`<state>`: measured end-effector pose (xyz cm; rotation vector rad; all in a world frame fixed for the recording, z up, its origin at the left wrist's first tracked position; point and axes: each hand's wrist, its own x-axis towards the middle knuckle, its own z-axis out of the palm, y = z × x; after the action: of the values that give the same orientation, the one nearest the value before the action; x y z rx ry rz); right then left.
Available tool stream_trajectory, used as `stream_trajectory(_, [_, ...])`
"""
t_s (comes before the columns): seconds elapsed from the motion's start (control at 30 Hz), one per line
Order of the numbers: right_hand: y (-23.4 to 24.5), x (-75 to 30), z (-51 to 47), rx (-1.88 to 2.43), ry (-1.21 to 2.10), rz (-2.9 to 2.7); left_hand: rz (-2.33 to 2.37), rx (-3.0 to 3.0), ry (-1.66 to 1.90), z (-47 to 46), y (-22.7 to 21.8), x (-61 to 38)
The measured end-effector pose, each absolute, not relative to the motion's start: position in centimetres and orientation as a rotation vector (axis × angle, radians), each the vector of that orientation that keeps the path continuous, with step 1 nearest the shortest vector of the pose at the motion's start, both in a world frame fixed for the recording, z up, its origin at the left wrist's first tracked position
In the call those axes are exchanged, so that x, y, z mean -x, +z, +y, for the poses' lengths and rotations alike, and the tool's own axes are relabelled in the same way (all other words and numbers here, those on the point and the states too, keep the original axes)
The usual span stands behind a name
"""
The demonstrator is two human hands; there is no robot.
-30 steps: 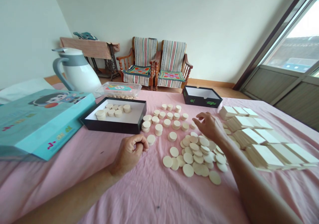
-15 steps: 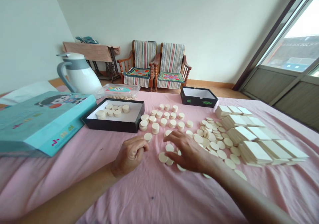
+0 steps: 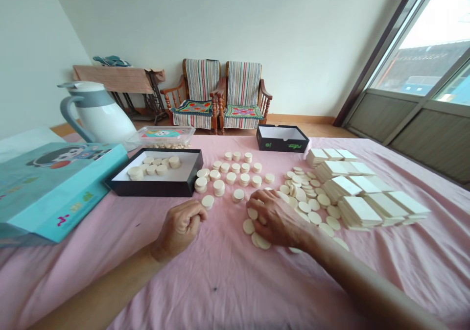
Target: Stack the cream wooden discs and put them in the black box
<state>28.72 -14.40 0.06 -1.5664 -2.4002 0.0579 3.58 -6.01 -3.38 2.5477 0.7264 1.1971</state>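
Note:
My left hand [image 3: 179, 228] rests on the pink cloth, fingers curled into a fist; whatever it may hold is hidden. Just past its knuckles sits a small stack of pale round discs [image 3: 207, 201]. My right hand [image 3: 275, 220] is bent down over loose pale discs [image 3: 248, 226], thumb and fingers drawn in around one disc [image 3: 252, 213]. Beyond both hands, several short disc stacks [image 3: 244, 179] stand in loose rows. A heap of scattered discs [image 3: 304, 206] spreads to the right of my right hand.
At left stand a black tray [image 3: 154, 189] with disc stacks, a turquoise box [image 3: 73, 193], a white jug [image 3: 105, 117] and a clear container [image 3: 161, 134]. Piles of pale rectangular tiles [image 3: 362, 211] line the right. Another black box [image 3: 282, 144] sits at the back.
The right hand's spread fingers have curled in over the loose discs, uncovering a stack just beyond. The left hand stays closed beside its stack. The whole view has shifted slightly.

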Motion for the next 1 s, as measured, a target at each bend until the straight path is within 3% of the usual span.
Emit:
stream_trajectory(0.57, [-1.0,-37.7,-14.0,2.066,-0.383,-1.874,0.768,-2.52,1.175,-6.0,-3.2,-3.7])
stream_trajectory(0.8, [0.7,-29.4,-15.4,1.439,0.163,-2.349,0.767,-2.51,1.165,-5.9,-3.2,-3.6])
stream_trajectory(1.0, [0.0,-28.4,-15.5,1.502,0.137,-2.449,0.743,-2.51,1.179,-6.0,-3.2,-3.5])
